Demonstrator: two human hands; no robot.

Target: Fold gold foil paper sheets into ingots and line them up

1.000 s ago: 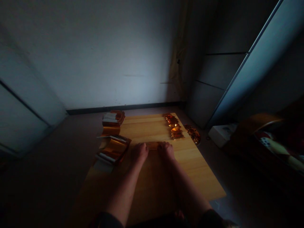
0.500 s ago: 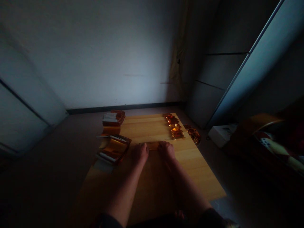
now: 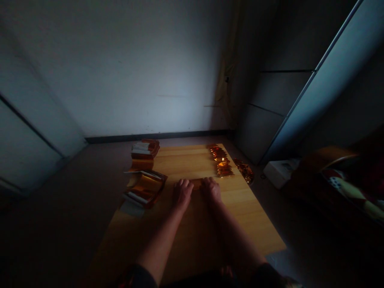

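Note:
A narrow folded strip of gold foil paper [image 3: 196, 184] lies across the middle of the wooden table, dim in the low light. My left hand [image 3: 182, 193] is closed on its left end, with the fingers curled down and pressed together. At the right end, my right hand [image 3: 211, 191] is closed on the strip in the same way. Both hands rest on the tabletop and cover the strip's ends. To the left lie stacks of gold foil sheets [image 3: 146, 186] with white edges. Several shiny folded foil pieces [image 3: 223, 167] stand in a row at the right.
The wooden table [image 3: 255, 216] stands before a pale wall [image 3: 150, 72]. Another stack of foil sheets [image 3: 150, 148] sits at its far left corner. Beyond the right edge, more folded foil [image 3: 244, 171] lies lower down, near a white box [image 3: 277, 173] and a tall cabinet [image 3: 270, 96].
My left hand has shifted slightly to the right along the strip, closer to my right hand. The right hand has barely moved. The camera view has moved a little.

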